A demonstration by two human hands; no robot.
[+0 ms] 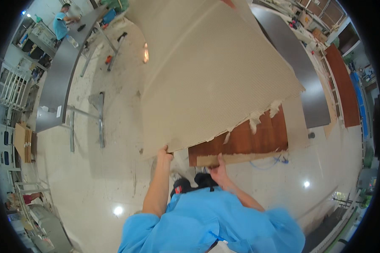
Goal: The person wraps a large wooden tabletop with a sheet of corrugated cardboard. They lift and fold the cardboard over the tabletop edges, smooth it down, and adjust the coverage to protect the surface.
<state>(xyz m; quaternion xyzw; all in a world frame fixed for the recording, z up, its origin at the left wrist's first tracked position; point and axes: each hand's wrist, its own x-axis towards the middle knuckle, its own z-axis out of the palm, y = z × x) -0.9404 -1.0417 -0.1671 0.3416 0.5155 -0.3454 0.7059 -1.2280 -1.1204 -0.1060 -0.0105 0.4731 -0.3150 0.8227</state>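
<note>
A large tan sheet of corrugated cardboard (215,80) stretches away in front of me, its near edge ragged and torn. My left hand (166,155) is closed on the sheet's near left corner, holding it up. Under the torn edge shows a reddish-brown wood-grain panel (249,137). Along the panel's near edge lies a narrow cardboard strip (257,157) with a frayed border. My right hand (218,170) grips this strip, thumb on top and fingers hidden below. Whether those fingers also hold the panel, I cannot tell.
A long grey tabletop (59,90) on metal legs runs along the left, with a person (60,23) in blue at its far end. Another grey panel (299,63) lies to the right, beyond it a reddish-brown board (346,88). A blue hose (266,165) lies on the floor.
</note>
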